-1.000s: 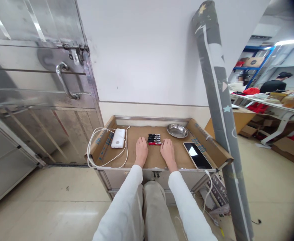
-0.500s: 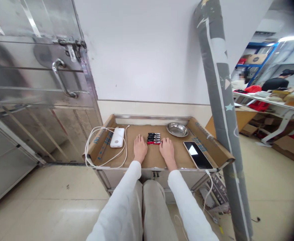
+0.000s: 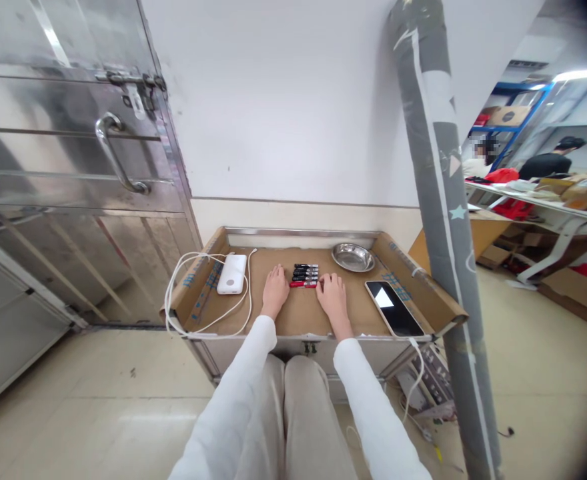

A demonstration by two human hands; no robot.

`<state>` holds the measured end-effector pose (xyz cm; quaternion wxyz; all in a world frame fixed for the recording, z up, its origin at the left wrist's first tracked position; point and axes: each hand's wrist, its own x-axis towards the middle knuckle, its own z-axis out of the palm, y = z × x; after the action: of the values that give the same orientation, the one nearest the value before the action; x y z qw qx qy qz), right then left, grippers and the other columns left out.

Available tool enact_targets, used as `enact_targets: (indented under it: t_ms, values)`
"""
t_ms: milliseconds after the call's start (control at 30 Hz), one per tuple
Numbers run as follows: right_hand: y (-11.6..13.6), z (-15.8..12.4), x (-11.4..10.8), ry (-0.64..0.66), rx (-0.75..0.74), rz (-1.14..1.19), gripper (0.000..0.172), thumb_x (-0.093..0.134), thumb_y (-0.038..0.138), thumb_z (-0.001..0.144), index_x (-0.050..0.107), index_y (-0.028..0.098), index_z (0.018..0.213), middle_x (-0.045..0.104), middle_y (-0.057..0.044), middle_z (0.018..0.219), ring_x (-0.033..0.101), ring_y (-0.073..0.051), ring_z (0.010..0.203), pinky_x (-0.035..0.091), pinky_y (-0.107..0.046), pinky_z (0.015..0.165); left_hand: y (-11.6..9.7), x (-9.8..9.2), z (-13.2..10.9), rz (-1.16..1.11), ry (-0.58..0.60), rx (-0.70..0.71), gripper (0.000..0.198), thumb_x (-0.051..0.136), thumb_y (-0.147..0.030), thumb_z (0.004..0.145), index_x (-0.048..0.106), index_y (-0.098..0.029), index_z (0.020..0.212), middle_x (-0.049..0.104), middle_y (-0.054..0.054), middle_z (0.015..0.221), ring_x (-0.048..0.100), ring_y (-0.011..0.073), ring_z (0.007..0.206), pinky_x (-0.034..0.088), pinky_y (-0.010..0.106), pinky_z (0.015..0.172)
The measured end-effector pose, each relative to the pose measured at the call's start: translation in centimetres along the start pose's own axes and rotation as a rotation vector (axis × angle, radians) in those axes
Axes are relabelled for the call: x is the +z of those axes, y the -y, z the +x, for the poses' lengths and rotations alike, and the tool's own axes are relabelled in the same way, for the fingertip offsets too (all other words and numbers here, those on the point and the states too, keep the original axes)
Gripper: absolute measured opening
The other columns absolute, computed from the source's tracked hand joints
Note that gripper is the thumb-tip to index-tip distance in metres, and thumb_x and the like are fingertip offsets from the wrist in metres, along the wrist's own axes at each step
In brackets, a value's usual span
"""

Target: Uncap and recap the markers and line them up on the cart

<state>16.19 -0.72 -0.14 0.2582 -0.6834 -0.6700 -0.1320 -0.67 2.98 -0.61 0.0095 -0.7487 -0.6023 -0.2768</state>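
Several black markers [image 3: 305, 271] lie side by side in a neat stack of rows on the brown cardboard of the cart top [image 3: 293, 317]. A red marker [image 3: 303, 285] lies nearest to me, in line below them. My left hand [image 3: 276, 289] rests palm down just left of the row, fingers stretched out and holding nothing. On the other side, my right hand [image 3: 333, 297] lies with its fingers extended. Its fingertips are at the right end of the red marker; whether they touch it I cannot tell.
A white power bank [image 3: 232, 275] with a looped white cable is at the left. A round metal dish [image 3: 353, 257] sits at back right, and a phone [image 3: 394, 309] at front right. A tall grey wrapped roll [image 3: 446, 200] leans beside the cart; a metal door [image 3: 73, 147] stands left.
My left hand has shifted slightly left. The red marker sits a little further left than the black ones. My right hand stays nearly in place, and the view has moved a bit.
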Motion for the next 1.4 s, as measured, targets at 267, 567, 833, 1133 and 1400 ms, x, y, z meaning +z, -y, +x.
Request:
enact_targets:
  t_ms: [267,567,833,1133,1400]
  values:
    - [0.4,-0.1,0.0,-0.022,0.005,0.006,0.014,0.041,0.018,0.087,0.054,0.016,0.092,0.057,-0.012,0.094,0.048,-0.023,0.089,0.033,-0.033,0.078,-0.4,-1.1,-0.7,-0.054,-0.044,0.0,0.038,0.033,0.0,0.081,0.051,-0.012,0.113,0.06,0.014,0.114,0.056,0.0216,0.107,0.043,0.037,0.092]
    - [0.2,-0.1,-0.1,0.045,-0.199,0.256,0.016,0.04,0.012,0.085,0.054,0.019,0.085,0.056,-0.006,0.09,0.048,-0.019,0.087,0.036,-0.029,0.08,-1.4,-2.6,-1.7,-0.202,0.038,0.294,0.021,0.042,-0.009,0.084,0.059,-0.019,0.088,0.056,0.006,0.092,0.054,0.0185,0.088,0.045,0.032,0.084]
    - [0.0,-0.3,0.9,0.086,-0.177,0.206,0.011,0.047,0.02,0.085,0.055,0.019,0.092,0.057,-0.005,0.092,0.049,-0.02,0.089,0.035,-0.03,0.079,-1.5,-2.5,-1.8,-0.212,0.065,0.272,0.008,0.052,-0.023,0.085,0.058,-0.019,0.088,0.056,0.005,0.092,0.055,0.0184,0.085,0.045,0.033,0.082]
    - [0.2,0.3,0.1,0.04,-0.222,0.273,0.02,0.037,0.026,0.093,0.055,0.019,0.097,0.059,-0.007,0.098,0.05,-0.02,0.091,0.036,-0.03,0.081,-0.8,-1.6,-1.2,-0.338,-0.094,0.167,0.011,0.043,-0.025,0.092,0.053,-0.018,0.093,0.056,0.004,0.093,0.056,0.0163,0.089,0.047,0.031,0.084]
    - [1.0,1.1,0.0,-0.042,-0.248,0.313,0.026,0.032,0.028,0.096,0.057,0.019,0.1,0.063,-0.007,0.1,0.054,-0.019,0.092,0.037,-0.029,0.083,-1.1,-1.8,-0.8,-0.38,-0.046,0.149,0.011,0.043,-0.024,0.093,0.052,-0.019,0.097,0.056,0.005,0.098,0.057,0.0166,0.093,0.047,0.032,0.087]
